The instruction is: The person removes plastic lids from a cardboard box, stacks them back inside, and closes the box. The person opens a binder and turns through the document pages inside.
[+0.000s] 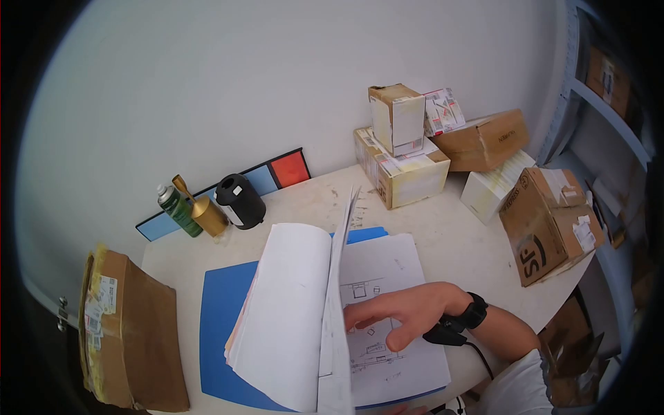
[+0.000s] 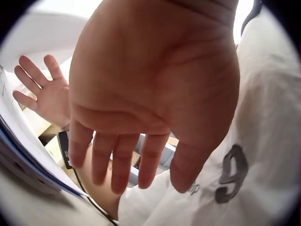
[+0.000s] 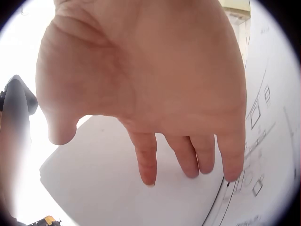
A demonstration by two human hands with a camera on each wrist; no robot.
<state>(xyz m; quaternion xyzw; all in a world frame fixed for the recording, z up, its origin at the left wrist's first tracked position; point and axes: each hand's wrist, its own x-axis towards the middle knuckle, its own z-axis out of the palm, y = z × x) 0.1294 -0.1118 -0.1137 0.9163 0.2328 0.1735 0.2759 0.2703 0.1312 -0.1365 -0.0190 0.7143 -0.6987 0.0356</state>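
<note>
A blue folder (image 1: 225, 325) lies spread on the table under a thick set of white sheets. On its right side is a page with line drawings (image 1: 394, 277). Several turned pages (image 1: 283, 304) bow over to the left, with a few sheets standing nearly on edge at the middle. My right hand (image 1: 408, 308) reaches over the drawn page with fingers extended, their tips against the standing sheets. In the right wrist view, those fingers spread in front of a white page (image 3: 117, 169). My left hand (image 2: 155, 84) holds nothing, its fingers straight, near the white shirt (image 2: 263, 141).
A cardboard box (image 1: 149, 332) stands at the left. Along the wall are a green spray can (image 1: 180, 211), a gold container (image 1: 207, 216) and a black canister (image 1: 241, 202). Stacked boxes (image 1: 415, 173) fill the back right, beside another large box (image 1: 546, 228) and a shelf (image 1: 609, 104).
</note>
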